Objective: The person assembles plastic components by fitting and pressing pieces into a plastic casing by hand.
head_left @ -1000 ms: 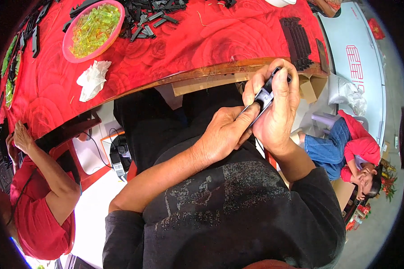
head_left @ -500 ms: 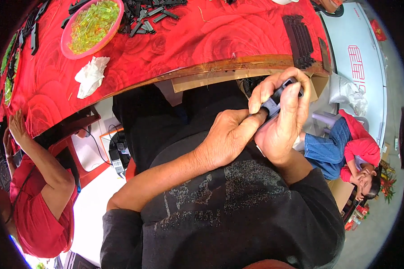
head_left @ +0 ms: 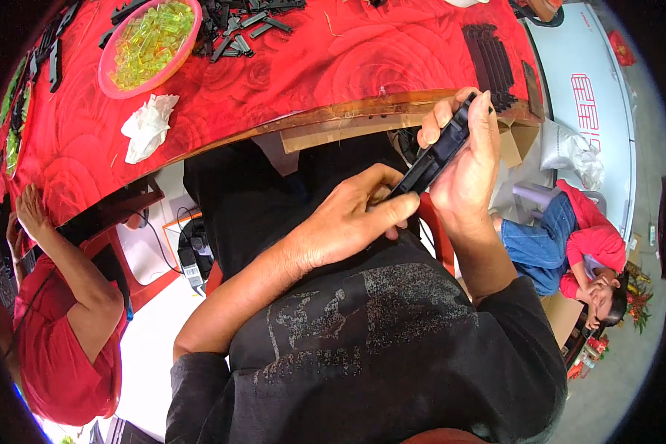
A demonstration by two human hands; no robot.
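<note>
A long black plastic part [head_left: 438, 154] with a hollow, channel-like side slants between my two hands, over my lap and just off the table edge. My right hand [head_left: 462, 177] grips its upper end, thumb on one side and fingers curled round the other. At the lower end, my left hand [head_left: 351, 218] pinches the part between thumb and fingers. Those fingers cover the lower tip, so its shape is hidden. Beyond my right hand, a row of similar black parts [head_left: 490, 66] lies on the red cloth.
The red-clothed table [head_left: 274, 81] holds a pink bowl [head_left: 105, 70] of yellow-green clear pieces, a crumpled white tissue [head_left: 148, 127] and loose black parts [head_left: 233, 26]. A co-worker's arm [head_left: 74, 259] rests at the left edge; another person [head_left: 581, 244] sits at right.
My left hand has slid down and left, away from my right hand. The black part has been shifted in my grip, and much more of its length now shows.
</note>
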